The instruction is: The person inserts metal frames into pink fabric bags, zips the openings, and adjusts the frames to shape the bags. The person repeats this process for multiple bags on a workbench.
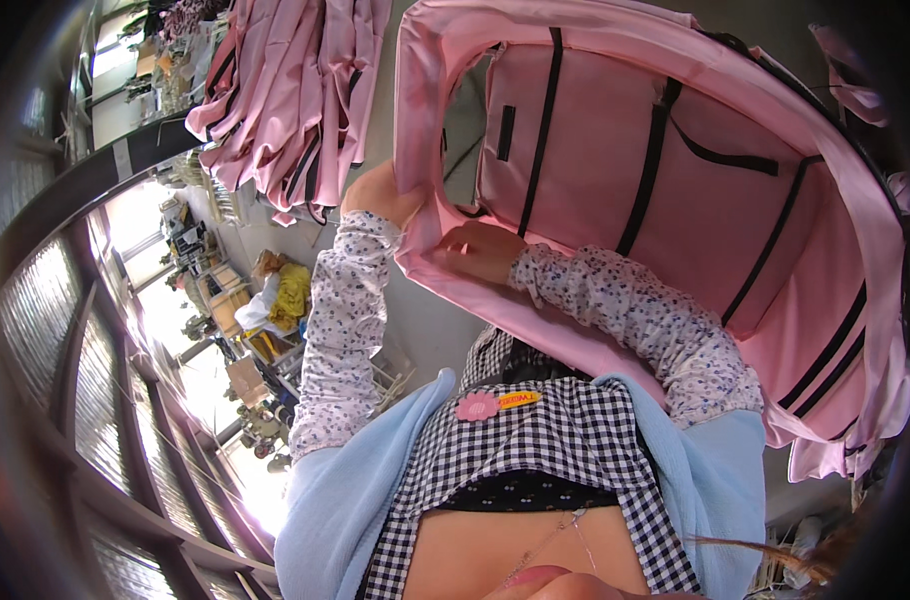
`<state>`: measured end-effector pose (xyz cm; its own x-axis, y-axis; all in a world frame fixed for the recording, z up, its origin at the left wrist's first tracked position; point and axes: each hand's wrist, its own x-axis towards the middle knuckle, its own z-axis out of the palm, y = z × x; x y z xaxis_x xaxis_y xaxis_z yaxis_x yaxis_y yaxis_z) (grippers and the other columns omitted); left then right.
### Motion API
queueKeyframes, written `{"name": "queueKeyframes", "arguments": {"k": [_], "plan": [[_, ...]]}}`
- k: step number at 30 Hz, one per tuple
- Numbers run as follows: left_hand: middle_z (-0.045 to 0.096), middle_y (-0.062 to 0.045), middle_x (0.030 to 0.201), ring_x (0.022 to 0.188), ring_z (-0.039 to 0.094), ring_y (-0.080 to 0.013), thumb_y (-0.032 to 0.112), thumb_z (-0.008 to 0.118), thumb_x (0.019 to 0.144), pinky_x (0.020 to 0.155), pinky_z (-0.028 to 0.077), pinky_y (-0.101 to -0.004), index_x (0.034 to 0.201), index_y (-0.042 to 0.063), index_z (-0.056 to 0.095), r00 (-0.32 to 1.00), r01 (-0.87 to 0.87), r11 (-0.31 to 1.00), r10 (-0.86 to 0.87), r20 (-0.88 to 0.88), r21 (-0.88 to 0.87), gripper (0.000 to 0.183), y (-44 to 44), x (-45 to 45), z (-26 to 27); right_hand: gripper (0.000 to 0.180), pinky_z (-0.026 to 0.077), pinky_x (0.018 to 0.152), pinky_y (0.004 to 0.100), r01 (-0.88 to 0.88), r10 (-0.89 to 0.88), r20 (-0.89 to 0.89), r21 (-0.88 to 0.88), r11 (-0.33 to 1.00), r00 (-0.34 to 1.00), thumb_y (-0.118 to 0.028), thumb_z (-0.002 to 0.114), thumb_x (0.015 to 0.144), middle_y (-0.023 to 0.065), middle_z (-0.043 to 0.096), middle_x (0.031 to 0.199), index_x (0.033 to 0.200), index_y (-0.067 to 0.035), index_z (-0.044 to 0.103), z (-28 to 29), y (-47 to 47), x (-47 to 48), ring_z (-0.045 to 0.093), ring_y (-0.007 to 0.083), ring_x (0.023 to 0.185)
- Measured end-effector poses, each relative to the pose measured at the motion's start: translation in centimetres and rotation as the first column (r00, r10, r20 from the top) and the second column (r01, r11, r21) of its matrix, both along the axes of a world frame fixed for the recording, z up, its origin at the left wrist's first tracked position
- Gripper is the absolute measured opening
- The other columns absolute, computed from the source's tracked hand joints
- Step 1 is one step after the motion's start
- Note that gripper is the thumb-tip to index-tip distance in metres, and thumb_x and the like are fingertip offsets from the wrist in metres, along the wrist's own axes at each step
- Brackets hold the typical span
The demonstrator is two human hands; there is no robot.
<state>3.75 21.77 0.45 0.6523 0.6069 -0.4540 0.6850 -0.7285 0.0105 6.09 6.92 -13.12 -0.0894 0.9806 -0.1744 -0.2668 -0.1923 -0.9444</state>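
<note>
A large open pink fabric bag (575, 142) with black webbing straps spreads across the upper middle and right. My left hand (383, 193) grips its near left corner from outside, its fingertips hidden behind the fabric. Inside the opening, my right hand (481, 251) holds the same corner by the rim, with fingers bent over the pink edge. The right forearm reaches across the bag's near side into it. Left of the bag hangs a bunch of pink fabric pieces (290, 112) with black trim, close to my left hand.
A dark curved rail (124, 157) crosses the upper left. Shelves with cardboard boxes (226, 300) and a yellow bundle (290, 296) stand at the left, near bright windows. More pink fabric (849, 82) hangs at the far right. Grey floor (425, 322) shows beneath the bag.
</note>
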Motion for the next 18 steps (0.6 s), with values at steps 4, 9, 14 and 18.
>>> {"name": "queueKeyframes", "arguments": {"k": [4, 9, 14, 18], "plan": [[0.066, -0.012, 0.085, 0.078, 0.064, -0.0361, 0.031, 0.066, 0.080, 0.068, 0.050, -0.0456, 0.098, 0.011, 0.063, 0.981, -0.008, 0.949, -0.053, 0.185, 0.317, 0.027, -1.3, 0.7, -2.3, 0.048, 0.050, 0.086, 0.0353, 0.020, -0.018, 0.038, -0.058, 0.998, 0.999, -0.048, 0.053, 0.085, 0.0145, 0.070, 0.094, 0.102, -0.006, 0.070, -1.7, 2.2, -1.0, 0.066, 0.0256, 0.092], [0.062, -0.013, 0.082, 0.076, 0.062, -0.0368, 0.026, 0.065, 0.081, 0.063, 0.049, -0.0461, 0.089, 0.008, 0.060, 0.939, -0.048, 0.865, -0.131, 0.317, 0.499, 0.020, -1.1, 0.1, -4.6, 0.047, 0.049, 0.081, 0.0397, -0.071, 0.072, 0.234, -0.012, 0.997, 0.970, -0.048, 0.052, 0.084, 0.0151, 0.070, 0.089, 0.088, -0.005, 0.073, -2.9, 3.3, -1.8, 0.066, 0.0276, 0.086], [0.063, -0.013, 0.084, 0.079, 0.062, -0.0364, 0.025, 0.065, 0.082, 0.065, 0.049, -0.0458, 0.089, 0.007, 0.059, 0.942, -0.049, 0.858, -0.130, 0.309, 0.512, 0.019, -0.7, 0.2, -4.9, 0.058, 0.050, 0.076, 0.0410, -0.147, 0.172, 0.545, -0.089, 0.985, 0.821, -0.058, 0.051, 0.087, 0.0137, 0.069, 0.087, 0.082, -0.005, 0.073, -2.6, 3.6, 0.8, 0.067, 0.0282, 0.084], [0.062, -0.014, 0.083, 0.080, 0.062, -0.0365, 0.025, 0.065, 0.083, 0.065, 0.048, -0.0467, 0.086, 0.007, 0.058, 0.912, -0.058, 0.871, -0.152, 0.380, 0.488, 0.020, -1.6, 1.4, -4.2, 0.050, 0.051, 0.072, 0.0406, 0.088, -0.098, 0.658, 0.049, 0.995, 0.747, -0.055, 0.055, 0.088, 0.0128, 0.069, 0.087, 0.086, -0.007, 0.071, -3.2, 3.7, 3.3, 0.067, 0.0279, 0.082]]}}
